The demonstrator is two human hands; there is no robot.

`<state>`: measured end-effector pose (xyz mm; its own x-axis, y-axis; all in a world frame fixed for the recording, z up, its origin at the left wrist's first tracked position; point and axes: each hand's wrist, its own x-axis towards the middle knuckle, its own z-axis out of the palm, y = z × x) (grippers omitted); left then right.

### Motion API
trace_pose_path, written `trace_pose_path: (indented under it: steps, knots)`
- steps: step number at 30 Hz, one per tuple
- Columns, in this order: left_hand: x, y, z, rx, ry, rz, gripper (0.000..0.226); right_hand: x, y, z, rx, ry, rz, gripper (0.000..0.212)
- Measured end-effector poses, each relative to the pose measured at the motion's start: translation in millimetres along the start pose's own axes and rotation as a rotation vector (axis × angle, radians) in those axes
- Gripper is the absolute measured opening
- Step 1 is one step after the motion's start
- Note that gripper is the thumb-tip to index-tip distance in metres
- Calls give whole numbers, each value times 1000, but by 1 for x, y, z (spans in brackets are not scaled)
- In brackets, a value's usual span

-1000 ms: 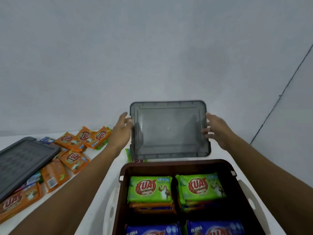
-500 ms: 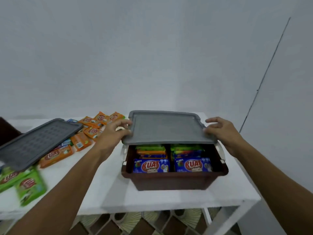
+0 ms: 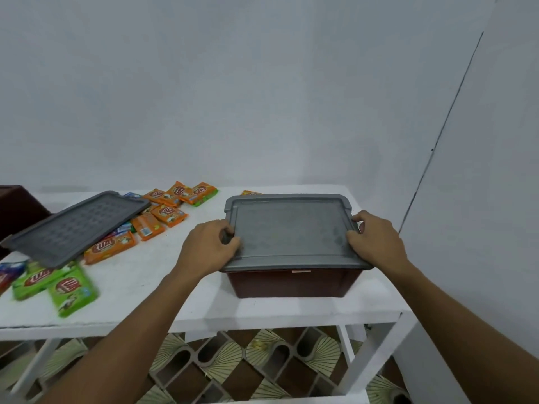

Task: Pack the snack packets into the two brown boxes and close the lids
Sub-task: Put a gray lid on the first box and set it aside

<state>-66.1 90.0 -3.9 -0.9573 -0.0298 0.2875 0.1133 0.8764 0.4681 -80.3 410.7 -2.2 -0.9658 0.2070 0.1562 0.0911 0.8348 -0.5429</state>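
Observation:
A brown box [image 3: 294,282] stands on the right part of the white table [image 3: 151,275]. A grey lid [image 3: 291,228] lies flat on top of it and hides its contents. My left hand [image 3: 208,246] grips the lid's left edge, thumb on top. My right hand [image 3: 376,243] grips the right edge the same way. Orange snack packets [image 3: 170,212] lie loose at the back left. Green packets [image 3: 70,287] lie near the front left.
A second grey lid [image 3: 75,225] rests tilted over packets at the left. A dark brown box corner [image 3: 17,208] shows at the far left edge. A wall stands close on the right. Patterned floor tiles [image 3: 262,354] show under the table.
The lid came down from upright behind the open box to flat on its rim. Both hands stayed on its side edges. The packets inside are now covered.

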Motion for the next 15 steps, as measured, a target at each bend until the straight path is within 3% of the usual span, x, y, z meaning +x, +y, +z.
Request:
trace_pose_path:
  steps: [4,7,9,11,15]
  knots:
    - [4,-4,5,-8,-24,-94,21,-3,3,1,-52,19,-6,41]
    - [10,-8,6,-282,-132,-317,66,2,8,5,9,-6,4,38]
    - [9,-8,6,-512,-219,-454,82,3,9,8,133,-67,50,33]
    - [9,-6,10,-581,-221,-504,82,4,8,10,238,-123,94,34]
    - [12,3,21,-540,-62,-480,78,10,10,14,261,-116,114,45]
